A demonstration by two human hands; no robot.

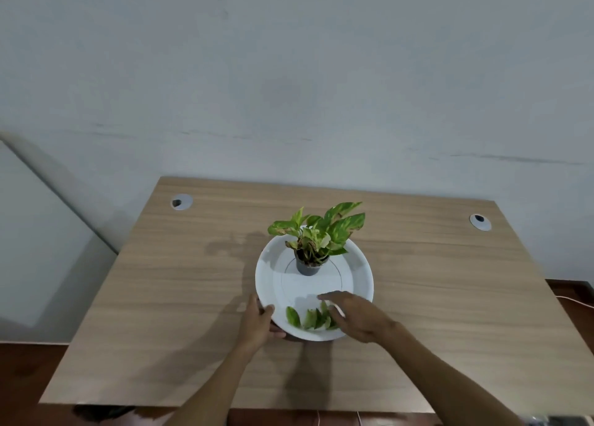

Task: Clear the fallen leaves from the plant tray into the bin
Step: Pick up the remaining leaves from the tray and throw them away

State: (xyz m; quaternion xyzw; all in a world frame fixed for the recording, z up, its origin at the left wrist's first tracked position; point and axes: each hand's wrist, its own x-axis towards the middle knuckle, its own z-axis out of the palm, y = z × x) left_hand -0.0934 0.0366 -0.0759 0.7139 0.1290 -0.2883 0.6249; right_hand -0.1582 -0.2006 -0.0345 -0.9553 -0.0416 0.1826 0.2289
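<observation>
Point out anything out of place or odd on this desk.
Loose green leaves lie scattered in the round white tray's near part, off the small potted plant. Left hand grips the rim; right hand is over them. No bin in view.

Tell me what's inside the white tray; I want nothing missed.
The white tray holds a potted plant at the back and loose leaves near the front. The right hand covers some leaves.
</observation>
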